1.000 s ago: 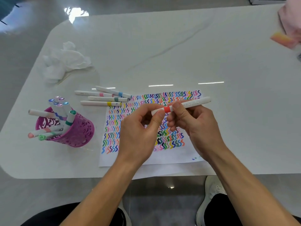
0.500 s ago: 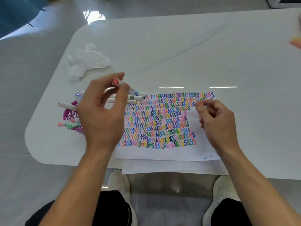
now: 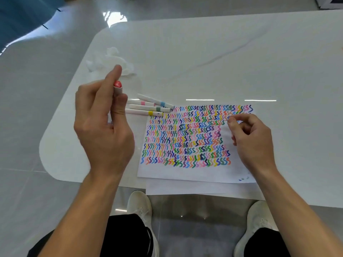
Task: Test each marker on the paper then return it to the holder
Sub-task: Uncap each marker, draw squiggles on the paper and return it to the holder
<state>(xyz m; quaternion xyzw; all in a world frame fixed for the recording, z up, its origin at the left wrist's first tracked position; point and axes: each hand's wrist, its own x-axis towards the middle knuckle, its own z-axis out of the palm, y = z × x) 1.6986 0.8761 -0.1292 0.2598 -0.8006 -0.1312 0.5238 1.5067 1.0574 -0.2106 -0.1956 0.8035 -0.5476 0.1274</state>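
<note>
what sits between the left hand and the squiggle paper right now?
Head view: four capped markers lie on the table between the left hand and the paper, their tips reaching the paper's upper left corner.

Left hand (image 3: pixel 104 125) raised, back to camera, forefinger straight up, thumb and curled fingers pinched around a red-ended cap (image 3: pixel 117 87). Left forearm runs down to lower frame edge. Right hand (image 3: pixel 250 141) low, palm down, thumb and forefinger pressed together, possibly on a thin marker tip; grip unclear. Right forearm angles in from lower right.
</note>
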